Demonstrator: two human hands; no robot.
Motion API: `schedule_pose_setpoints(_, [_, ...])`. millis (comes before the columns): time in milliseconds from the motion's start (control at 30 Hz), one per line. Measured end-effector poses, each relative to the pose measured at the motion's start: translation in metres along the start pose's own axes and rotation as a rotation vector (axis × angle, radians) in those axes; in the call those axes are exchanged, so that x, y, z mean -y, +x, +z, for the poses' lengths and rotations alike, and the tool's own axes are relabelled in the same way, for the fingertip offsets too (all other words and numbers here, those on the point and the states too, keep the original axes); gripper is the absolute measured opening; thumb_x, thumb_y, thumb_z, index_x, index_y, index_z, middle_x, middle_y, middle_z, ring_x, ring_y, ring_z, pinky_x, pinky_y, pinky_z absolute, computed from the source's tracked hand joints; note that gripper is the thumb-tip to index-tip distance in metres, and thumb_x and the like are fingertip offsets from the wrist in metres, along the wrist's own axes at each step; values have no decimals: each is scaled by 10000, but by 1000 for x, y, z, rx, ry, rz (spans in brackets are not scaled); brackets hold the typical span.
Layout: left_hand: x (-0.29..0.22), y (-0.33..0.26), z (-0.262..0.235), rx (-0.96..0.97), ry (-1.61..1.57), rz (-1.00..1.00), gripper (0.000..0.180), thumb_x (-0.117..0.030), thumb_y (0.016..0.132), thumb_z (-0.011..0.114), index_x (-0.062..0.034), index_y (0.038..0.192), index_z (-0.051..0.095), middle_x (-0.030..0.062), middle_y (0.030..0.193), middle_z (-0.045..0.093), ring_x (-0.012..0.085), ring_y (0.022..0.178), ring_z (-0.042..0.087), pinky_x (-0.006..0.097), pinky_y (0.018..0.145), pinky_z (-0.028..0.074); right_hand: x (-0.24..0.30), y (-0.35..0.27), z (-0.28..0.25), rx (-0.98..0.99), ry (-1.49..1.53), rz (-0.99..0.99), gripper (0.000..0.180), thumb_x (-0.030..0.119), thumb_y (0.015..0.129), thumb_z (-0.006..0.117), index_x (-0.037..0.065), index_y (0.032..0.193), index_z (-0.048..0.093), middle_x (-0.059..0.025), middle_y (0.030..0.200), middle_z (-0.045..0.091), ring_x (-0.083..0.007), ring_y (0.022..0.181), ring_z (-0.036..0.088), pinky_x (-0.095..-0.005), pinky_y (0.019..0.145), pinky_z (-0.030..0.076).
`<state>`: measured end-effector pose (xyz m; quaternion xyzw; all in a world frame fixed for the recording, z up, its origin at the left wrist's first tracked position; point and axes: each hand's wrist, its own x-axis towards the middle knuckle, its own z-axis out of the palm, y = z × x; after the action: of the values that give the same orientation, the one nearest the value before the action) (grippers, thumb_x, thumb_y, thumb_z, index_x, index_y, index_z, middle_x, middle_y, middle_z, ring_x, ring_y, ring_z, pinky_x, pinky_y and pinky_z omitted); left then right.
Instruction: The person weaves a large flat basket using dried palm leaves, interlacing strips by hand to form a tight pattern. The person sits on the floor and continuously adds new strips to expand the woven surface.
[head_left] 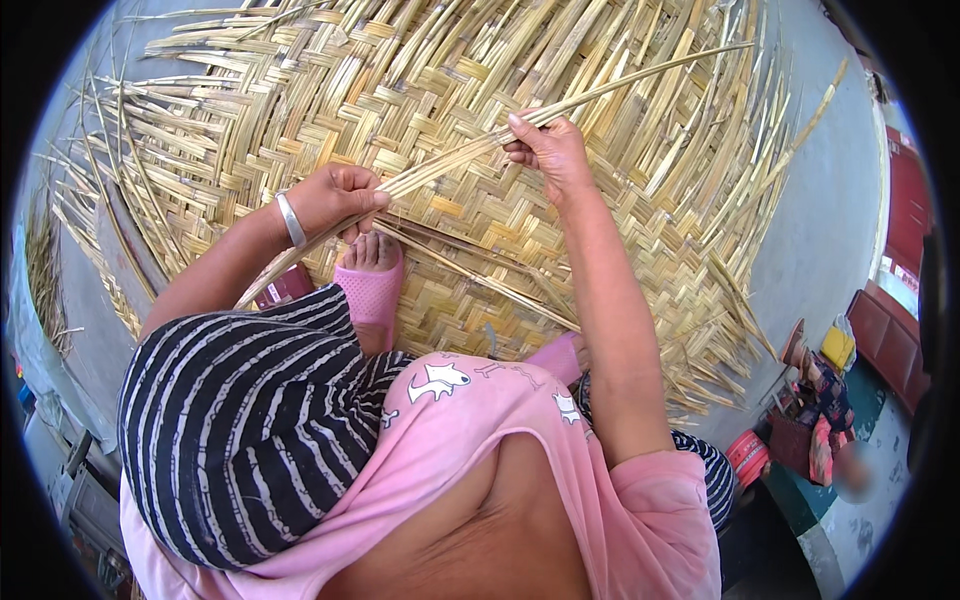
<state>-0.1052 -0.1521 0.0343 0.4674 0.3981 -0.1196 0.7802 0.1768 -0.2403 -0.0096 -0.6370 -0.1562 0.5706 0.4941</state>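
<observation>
A bundle of long, split straw-coloured strips (440, 168) stretches slantwise between my hands, rising to the right. My left hand (345, 200), with a silver bangle (291, 218) on its wrist, is closed round the lower part. Farther right, my right hand (550, 150) pinches the strips between thumb and fingers. Both hands are above a large woven mat (430, 100) of the same kind of strips, laid in a diagonal pattern with loose ends round its edges. Several loose strips (480, 270) lie across the mat below my hands.
My foot in a pink slipper (370, 285) stands on the mat's near side, beside a small dark red object (285, 287). Grey floor (810, 210) surrounds the mat. At the right, another person (835, 400) sits near a yellow item (838, 345) and a brown bench (888, 335).
</observation>
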Motion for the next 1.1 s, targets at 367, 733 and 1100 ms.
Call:
schedule_pose_setpoints(367, [-5,-18,-16,15,115,7,193,-216,884,573,-40,806,572,17,581,553,74,460,523,189,414,437,23,5,-49,-164,-93,-93,144,97,803,670,36,915,604,-49,746,624,-109,606,597,-199,516,509])
schedule_pose_setpoints(733, [-20,-32,-23,4,211,19,193,-215,876,582,-30,821,575,14,571,538,77,467,529,187,400,436,42,0,-88,-232,-164,-141,161,103,811,661,23,940,604,-64,760,627,-122,609,604,-212,515,520])
schedule_pose_setpoints(1100, [-18,-41,-49,-115,404,23,195,-196,886,567,-21,800,570,18,562,534,70,443,508,194,391,426,61,-7,-142,-331,-94,-206,216,127,797,683,23,964,595,-52,764,625,-122,612,607,-211,520,532])
